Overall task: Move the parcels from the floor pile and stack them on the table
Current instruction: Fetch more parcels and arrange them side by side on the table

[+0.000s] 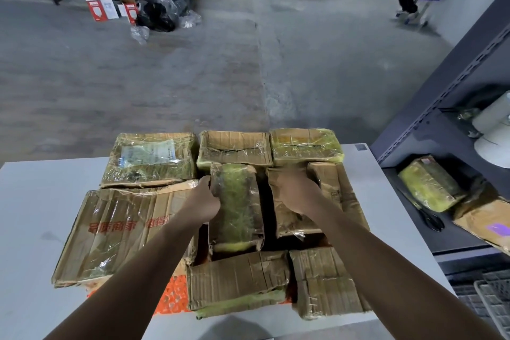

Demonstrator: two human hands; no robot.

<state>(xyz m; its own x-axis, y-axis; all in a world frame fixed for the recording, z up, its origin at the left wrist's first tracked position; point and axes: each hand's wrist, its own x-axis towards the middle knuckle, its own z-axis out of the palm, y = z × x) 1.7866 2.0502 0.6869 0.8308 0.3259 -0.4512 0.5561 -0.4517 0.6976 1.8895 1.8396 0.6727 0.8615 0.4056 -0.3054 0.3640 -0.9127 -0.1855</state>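
Your left hand (pixel 202 196) grips the left edge of the narrow parcel (pixel 237 207), a film-wrapped one with a green top that lies in the middle of the stack on the white table (pixel 41 201). Its fingers curl round that parcel's side. Your right hand (pixel 295 193) lies on the crumpled cardboard parcel (pixel 336 196) just to the right, with the fingers curled over its far left corner and holding it. A dark gap separates these two parcels. Behind them, a back row of three wrapped parcels (pixel 236 149) runs along the far edge of the table. To the left lies a large flat box (pixel 116 229) with red print. Nearest you, two corrugated parcels (pixel 237 281) sit side by side at the near edge, over an orange patterned sheet (pixel 172 295). On the right, a grey shelf (pixel 441 77) holds another wrapped parcel (pixel 430 182).
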